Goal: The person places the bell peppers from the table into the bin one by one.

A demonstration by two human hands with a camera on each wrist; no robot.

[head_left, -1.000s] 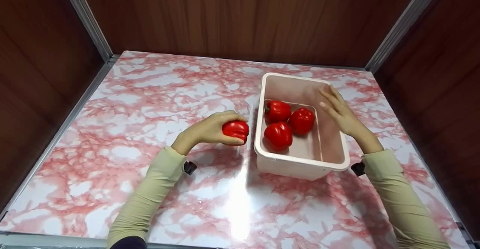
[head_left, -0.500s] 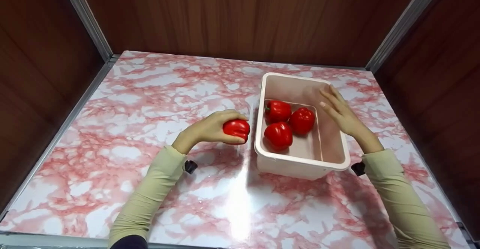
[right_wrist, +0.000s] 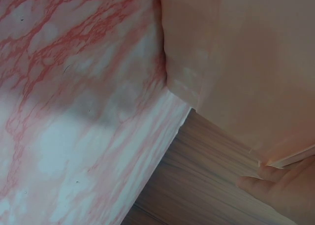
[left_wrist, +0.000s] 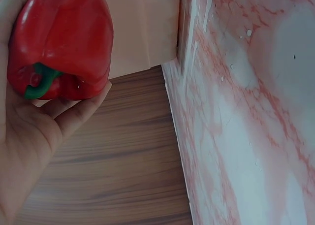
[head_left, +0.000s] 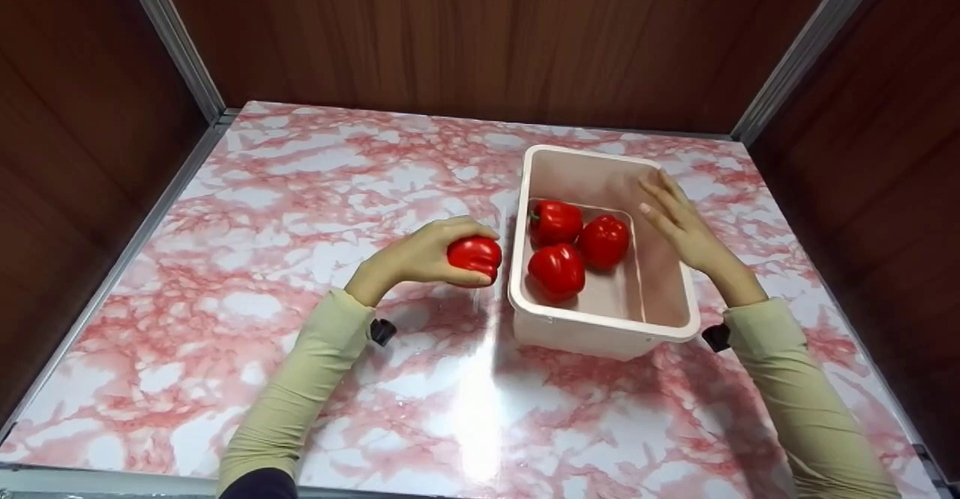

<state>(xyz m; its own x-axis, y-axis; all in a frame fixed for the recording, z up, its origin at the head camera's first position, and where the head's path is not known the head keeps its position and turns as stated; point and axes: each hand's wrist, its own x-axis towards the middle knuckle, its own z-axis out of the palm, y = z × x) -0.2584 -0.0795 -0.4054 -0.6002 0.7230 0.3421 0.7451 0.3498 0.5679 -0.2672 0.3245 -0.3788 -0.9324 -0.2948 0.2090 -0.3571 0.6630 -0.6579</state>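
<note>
In the head view my left hand grips a red bell pepper just left of a pale plastic bin. The left wrist view shows that bell pepper with its curled green stem toward the palm and fingers wrapped under it. Inside the bin lie three more red peppers: one with a green stem at the back left, one on the right, one in front. My right hand rests over the bin's right rim, fingers extended; in the right wrist view its fingers lie by the bin's rim.
The bin stands on a table with a red and white marbled top. Dark wood panels close off the back and both sides, with metal posts at the corners.
My left hand has lifted slightly and shifted a little toward the bin with the bell pepper in it. The right hand, the bin and the peppers inside look unmoved.
</note>
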